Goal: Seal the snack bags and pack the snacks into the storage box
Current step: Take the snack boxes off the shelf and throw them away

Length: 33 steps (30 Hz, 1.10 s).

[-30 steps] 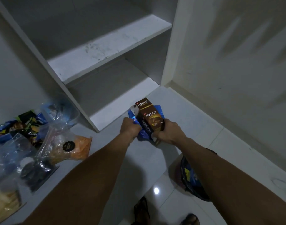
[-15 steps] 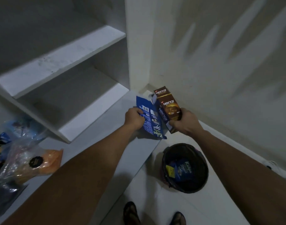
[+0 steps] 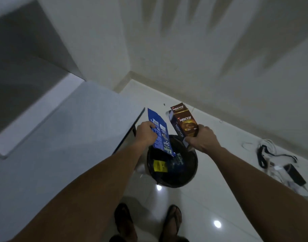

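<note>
Gripped in the left hand is a flattened blue carton; a brown Nextar box is clasped by the right hand, both above a black bin.

White walls; glossy tiled floor; white counter.

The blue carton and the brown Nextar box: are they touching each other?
Apart. The head view shows white floor between the blue carton in the left hand and the brown Nextar box in the right hand.
</note>
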Available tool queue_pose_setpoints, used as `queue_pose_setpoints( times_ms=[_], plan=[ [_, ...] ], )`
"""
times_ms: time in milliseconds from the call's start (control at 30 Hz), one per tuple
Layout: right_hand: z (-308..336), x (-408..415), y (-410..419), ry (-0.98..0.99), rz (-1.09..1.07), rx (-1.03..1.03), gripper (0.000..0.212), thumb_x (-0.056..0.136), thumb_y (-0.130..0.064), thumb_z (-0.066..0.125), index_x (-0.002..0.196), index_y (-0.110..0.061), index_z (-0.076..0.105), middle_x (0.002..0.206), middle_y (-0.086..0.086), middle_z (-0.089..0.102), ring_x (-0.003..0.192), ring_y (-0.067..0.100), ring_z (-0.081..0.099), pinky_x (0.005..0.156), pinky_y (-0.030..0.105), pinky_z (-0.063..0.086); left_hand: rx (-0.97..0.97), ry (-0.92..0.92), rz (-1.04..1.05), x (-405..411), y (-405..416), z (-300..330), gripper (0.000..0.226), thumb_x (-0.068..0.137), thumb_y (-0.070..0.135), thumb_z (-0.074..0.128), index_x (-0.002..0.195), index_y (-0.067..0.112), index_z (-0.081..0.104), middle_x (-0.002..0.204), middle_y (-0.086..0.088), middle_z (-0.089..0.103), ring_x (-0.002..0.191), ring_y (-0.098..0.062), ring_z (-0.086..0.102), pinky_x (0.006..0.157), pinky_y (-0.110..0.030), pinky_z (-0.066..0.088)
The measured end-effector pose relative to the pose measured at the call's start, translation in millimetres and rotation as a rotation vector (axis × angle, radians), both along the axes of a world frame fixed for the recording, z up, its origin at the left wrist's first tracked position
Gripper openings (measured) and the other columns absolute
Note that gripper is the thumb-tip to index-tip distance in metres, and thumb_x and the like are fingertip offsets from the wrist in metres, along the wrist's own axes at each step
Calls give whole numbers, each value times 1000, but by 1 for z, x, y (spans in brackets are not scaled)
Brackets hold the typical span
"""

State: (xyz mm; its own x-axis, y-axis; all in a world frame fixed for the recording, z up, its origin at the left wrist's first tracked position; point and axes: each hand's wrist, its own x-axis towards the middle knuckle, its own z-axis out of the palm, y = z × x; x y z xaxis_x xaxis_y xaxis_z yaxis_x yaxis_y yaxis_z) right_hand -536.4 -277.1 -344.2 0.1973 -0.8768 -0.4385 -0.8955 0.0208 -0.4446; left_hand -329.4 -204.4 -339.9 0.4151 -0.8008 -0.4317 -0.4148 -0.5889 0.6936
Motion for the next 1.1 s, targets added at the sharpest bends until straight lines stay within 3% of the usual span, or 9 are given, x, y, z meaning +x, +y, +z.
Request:
queue_pose_setpoints(
  times_ms=[67, 167, 333, 433, 633, 767, 867, 1000, 1100],
  plan=[
    [-30, -13, 1, 14, -13, 34, 82, 57, -60, 63, 122, -12, 50, 111, 11, 61, 95, 28, 61, 81, 41, 56, 17, -2, -8, -13, -2, -30, 31, 83, -7, 57, 113, 1, 61, 113, -11, 62, 98, -28, 60, 81, -33, 52],
    [-79, -26, 7, 36, -39, 75, 77, 62, -53, 69, 123, -11, 49, 114, 12, 58, 99, 30, 59, 82, 38, 53, 61, -21, -26, -29, -1, -81, 35, 81, -8, 58, 115, -2, 61, 123, -19, 60, 106, -33, 60, 87, -37, 53],
    [-167, -36, 19, 19, -49, 137, 82, 66, -43, 73, 136, -15, 40, 121, 13, 55, 106, 33, 57, 85, 36, 48, 163, -54, -71, -42, 4, -168, 36, 84, -6, 56, 119, 4, 59, 126, -11, 56, 114, -29, 55, 86, -29, 49],
    [-214, -38, 22, 51, -48, 201, 87, 65, -47, 71, 138, -12, 38, 128, 15, 51, 111, 36, 55, 90, 41, 49, 187, -36, -77, -47, 6, -216, 36, 82, -8, 56, 116, 2, 61, 126, -18, 57, 113, -32, 55, 90, -34, 49],
    [-274, -35, 24, 72, -35, 308, 89, 77, -52, 68, 144, -10, 27, 142, 20, 38, 125, 39, 46, 99, 45, 43, 278, 46, -204, -48, 10, -262, 48, 83, 6, 66, 130, 7, 53, 133, -16, 54, 118, -30, 53, 86, -25, 43],
    [-261, -37, 24, 81, -11, 303, 86, 80, -56, 63, 144, -10, 27, 143, 20, 37, 125, 39, 47, 102, 46, 44, 323, 59, -222, -41, 12, -253, 59, 82, 14, 68, 136, 4, 46, 137, -15, 51, 121, -29, 51, 95, -31, 44],
    [-229, -35, 19, 63, 20, 276, 83, 76, -60, 62, 139, -13, 36, 137, 17, 47, 118, 37, 53, 98, 46, 48, 316, 53, -200, -35, 10, -224, 49, 82, 15, 70, 126, 3, 54, 120, -6, 57, 104, -22, 55, 86, -29, 47],
    [-161, -24, 8, 7, 96, 231, 80, 76, -55, 63, 139, -12, 39, 133, 16, 54, 117, 35, 55, 97, 40, 47, 313, 42, -229, -27, 3, -157, 35, 83, 18, 69, 112, 2, 59, 120, -9, 60, 94, -18, 53, 75, -23, 43],
    [-101, -8, -4, 23, 190, 209, 72, 83, -46, 66, 138, -6, 40, 131, 18, 55, 116, 34, 54, 88, 33, 44, 318, 5, -219, -19, -1, -102, 49, 81, 23, 72, 122, 0, 57, 129, -15, 57, 112, -26, 56, 87, -29, 45]
  ],
)
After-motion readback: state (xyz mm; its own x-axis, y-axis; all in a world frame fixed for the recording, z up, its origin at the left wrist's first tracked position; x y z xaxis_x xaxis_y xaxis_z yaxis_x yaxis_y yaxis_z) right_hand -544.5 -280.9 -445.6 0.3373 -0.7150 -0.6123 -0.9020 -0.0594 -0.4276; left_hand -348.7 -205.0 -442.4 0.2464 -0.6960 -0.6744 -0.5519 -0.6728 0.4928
